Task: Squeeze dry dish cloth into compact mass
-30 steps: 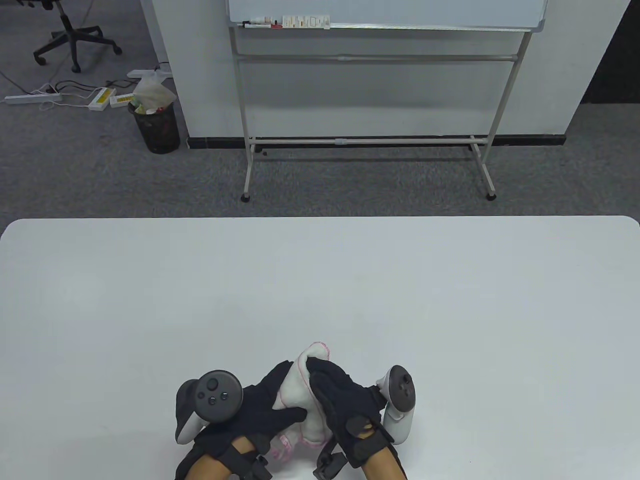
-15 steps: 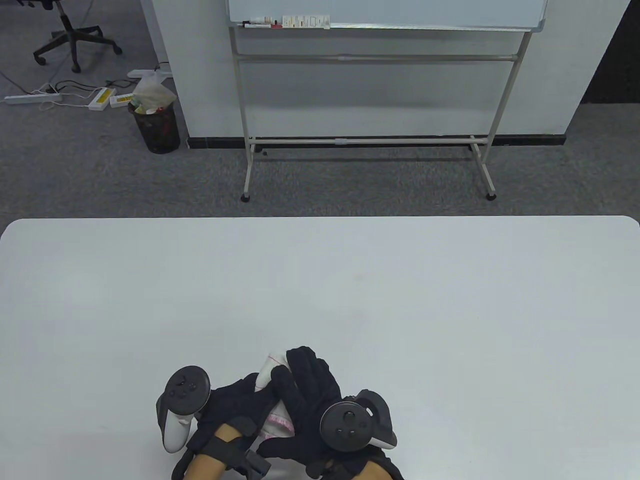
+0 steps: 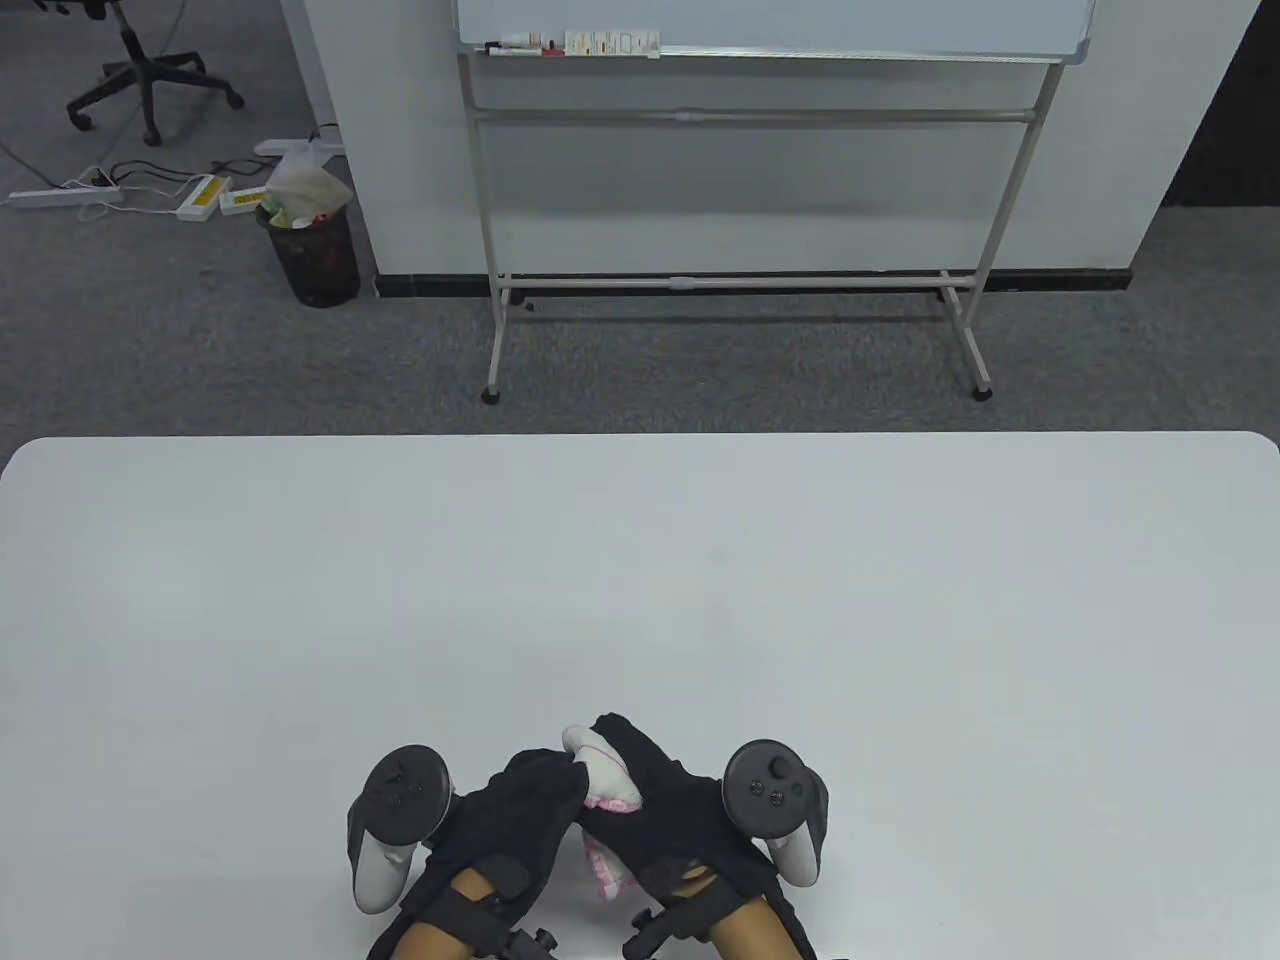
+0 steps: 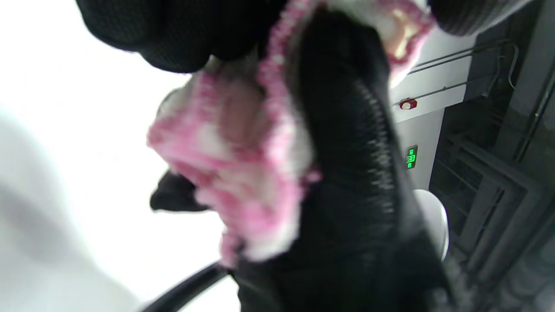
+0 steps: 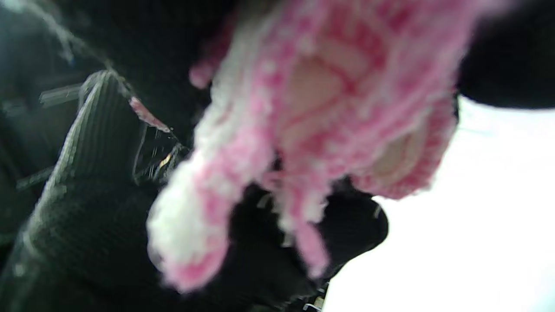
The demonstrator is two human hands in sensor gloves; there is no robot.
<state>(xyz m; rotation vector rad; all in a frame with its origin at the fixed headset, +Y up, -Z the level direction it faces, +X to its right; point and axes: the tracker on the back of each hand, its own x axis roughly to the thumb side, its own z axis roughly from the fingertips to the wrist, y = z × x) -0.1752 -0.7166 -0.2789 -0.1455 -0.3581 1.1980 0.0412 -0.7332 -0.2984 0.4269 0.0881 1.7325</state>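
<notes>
A white dish cloth with pink trim (image 3: 608,780) is bunched between both gloved hands at the table's near edge. My left hand (image 3: 520,815) grips it from the left and my right hand (image 3: 665,800) grips it from the right, fingers curled around it. Only small folds show above and below the hands. In the left wrist view the cloth (image 4: 243,173) hangs blurred and close against black glove. In the right wrist view the cloth (image 5: 312,117) fills the frame, pink and white, with glove fabric behind it.
The white table (image 3: 640,580) stretches away in front of the hands. Beyond its far edge stand a whiteboard on a stand (image 3: 740,200) and a black waste bin (image 3: 310,250) on grey carpet.
The hands turned and pressed the cloth tighter. The right hand came off the top of the cloth to its right side. Less cloth shows now.
</notes>
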